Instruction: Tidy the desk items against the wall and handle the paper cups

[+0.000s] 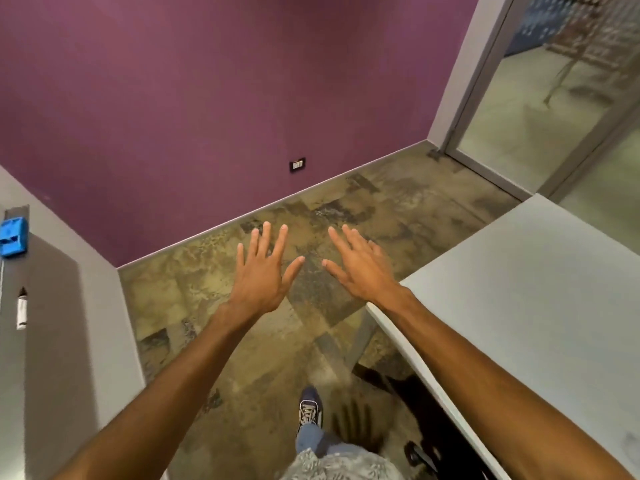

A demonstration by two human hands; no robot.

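Note:
My left hand [264, 271] and my right hand [356, 265] are stretched out in front of me, palms down, fingers spread and straight, holding nothing. They hover in the air above the mottled brown floor [381, 209], a short gap between the two thumbs. A white desk [540, 292] stands at the right, its near corner just under my right wrist. No paper cups are in view.
A purple wall [225, 98] with a small socket plate [297, 164] runs across the back. A grey wall at the left carries a blue eraser [13, 236] and a white marker [21, 308]. A glass door [540, 98] is at back right. My shoe [310, 407] stands on the floor below.

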